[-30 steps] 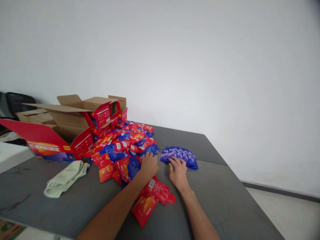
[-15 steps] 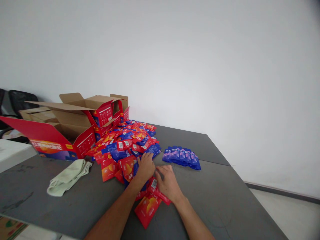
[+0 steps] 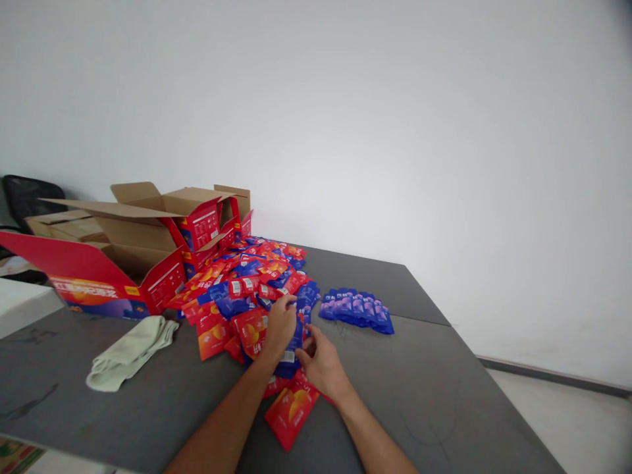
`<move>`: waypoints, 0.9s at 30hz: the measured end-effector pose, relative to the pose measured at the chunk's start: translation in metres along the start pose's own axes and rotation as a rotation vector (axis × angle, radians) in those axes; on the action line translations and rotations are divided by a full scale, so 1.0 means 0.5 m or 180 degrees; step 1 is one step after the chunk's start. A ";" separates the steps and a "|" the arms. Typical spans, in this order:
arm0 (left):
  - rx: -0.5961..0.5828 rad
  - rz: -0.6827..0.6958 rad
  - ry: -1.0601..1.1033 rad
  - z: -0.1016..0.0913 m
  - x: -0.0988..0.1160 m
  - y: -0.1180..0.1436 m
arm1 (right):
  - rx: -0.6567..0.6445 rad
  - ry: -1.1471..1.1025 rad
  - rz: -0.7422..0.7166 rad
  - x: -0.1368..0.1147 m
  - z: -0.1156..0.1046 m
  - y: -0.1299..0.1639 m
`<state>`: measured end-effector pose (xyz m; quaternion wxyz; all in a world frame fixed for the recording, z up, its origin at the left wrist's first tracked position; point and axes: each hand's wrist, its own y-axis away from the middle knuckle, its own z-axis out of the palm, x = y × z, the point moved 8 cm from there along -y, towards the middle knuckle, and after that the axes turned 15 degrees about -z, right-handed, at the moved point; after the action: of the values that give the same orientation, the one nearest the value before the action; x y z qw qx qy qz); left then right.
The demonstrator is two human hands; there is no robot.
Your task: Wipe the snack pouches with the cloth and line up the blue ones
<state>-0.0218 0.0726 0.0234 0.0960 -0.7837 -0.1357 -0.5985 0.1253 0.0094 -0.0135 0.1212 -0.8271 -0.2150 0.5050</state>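
A heap of red and blue sachets lies on the grey table. My left hand is at the heap's near edge and grips a blue sachet, lifted on edge. My right hand is beside it, fingers touching the lower part of that same sachet. A neat fanned row of blue sachets lies to the right of the heap, apart from both hands. A few red sachets lie under my forearms near the table's front.
Open red cardboard boxes stand at the back left of the table. A pale green cloth lies at the left front. A dark chair sits behind the boxes. A white wall is behind the table, floor to the right.
My right hand left the blue row and moved left to meet my left hand. The left hand has lifted a blue sachet from the heap's edge.
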 end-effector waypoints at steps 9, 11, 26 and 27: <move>-0.0284 -0.0238 0.0290 0.010 -0.010 -0.006 | 0.0582 -0.1086 0.0319 0.023 -0.022 -0.008; -0.0475 -0.0191 0.0800 0.020 0.005 0.003 | 0.0769 -0.1199 0.0323 0.018 -0.051 -0.012; -0.0957 -0.0199 0.1137 0.073 0.004 0.047 | 0.0439 -0.1605 0.0785 0.015 -0.062 -0.008; -0.0975 -0.0262 0.1135 0.075 0.001 0.047 | 0.0435 -0.1572 0.0791 0.020 -0.060 -0.008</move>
<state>0.0202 0.0623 0.0143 -0.0260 -0.6648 -0.0561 -0.7444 0.1551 0.0181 -0.0058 0.0578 -0.6889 -0.1005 0.7155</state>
